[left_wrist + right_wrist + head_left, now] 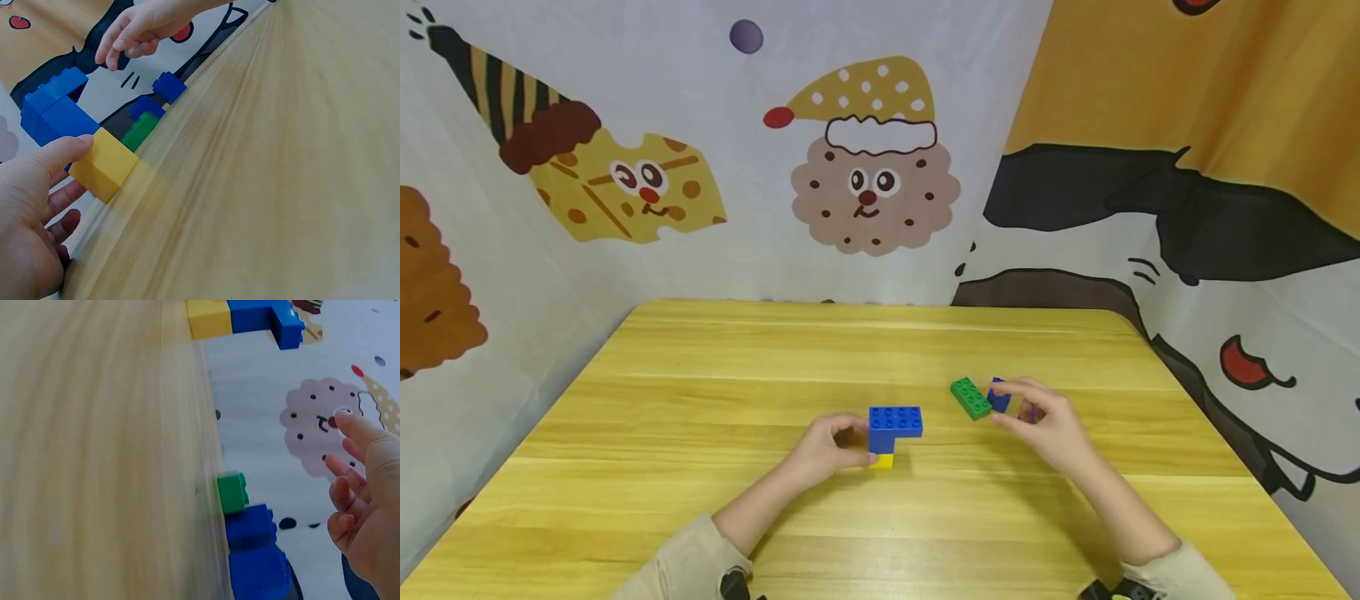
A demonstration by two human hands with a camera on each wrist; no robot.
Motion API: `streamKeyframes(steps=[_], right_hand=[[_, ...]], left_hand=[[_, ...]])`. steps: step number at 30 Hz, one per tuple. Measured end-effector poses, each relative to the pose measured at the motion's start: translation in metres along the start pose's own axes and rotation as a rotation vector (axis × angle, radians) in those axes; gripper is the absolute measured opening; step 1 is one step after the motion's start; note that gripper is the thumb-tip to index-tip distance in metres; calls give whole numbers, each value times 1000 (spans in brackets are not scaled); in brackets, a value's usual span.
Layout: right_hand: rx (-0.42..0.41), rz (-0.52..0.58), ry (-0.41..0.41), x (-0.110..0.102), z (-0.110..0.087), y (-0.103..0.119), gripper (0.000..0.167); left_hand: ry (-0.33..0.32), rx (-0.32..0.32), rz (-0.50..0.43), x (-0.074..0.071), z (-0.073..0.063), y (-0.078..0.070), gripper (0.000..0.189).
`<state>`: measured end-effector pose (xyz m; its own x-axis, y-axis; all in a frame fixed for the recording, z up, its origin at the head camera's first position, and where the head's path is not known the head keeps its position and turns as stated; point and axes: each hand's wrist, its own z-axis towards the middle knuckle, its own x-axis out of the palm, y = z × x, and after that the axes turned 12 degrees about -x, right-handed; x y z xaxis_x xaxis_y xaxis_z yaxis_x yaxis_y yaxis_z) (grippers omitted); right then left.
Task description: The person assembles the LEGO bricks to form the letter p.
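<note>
My left hand [823,450] grips a small stack of toy building blocks standing on the table. The stack has a yellow block [105,164] at the bottom, a blue block [882,442] above it and a longer blue block [895,419] on top, jutting out to the right. In the left wrist view my thumb presses where yellow meets blue. My right hand [1048,422] hovers above two loose blue blocks [259,573], fingers spread and holding nothing. Beside them lies a green block [971,398], its studs facing up.
The wooden table [760,358] reaches back to a cartoon-printed curtain [1000,67] behind and at both sides. The loose blocks sit close together, right of the stack, with bare tabletop between.
</note>
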<state>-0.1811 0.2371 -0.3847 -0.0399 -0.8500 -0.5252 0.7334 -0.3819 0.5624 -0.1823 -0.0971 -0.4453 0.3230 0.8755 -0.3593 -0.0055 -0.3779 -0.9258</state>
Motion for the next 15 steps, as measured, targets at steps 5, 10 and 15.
streamKeyframes(steps=[5,10,15], right_hand=[[73,-93,-8,-12,-9,-13,35],[132,-158,-9,-25,-18,-26,35],[183,-177,2,-36,-26,-37,37]], left_hand=[[5,3,-6,0,0,0,41],[3,0,-8,0,0,0,40],[1,-2,-5,0,1,0,39]])
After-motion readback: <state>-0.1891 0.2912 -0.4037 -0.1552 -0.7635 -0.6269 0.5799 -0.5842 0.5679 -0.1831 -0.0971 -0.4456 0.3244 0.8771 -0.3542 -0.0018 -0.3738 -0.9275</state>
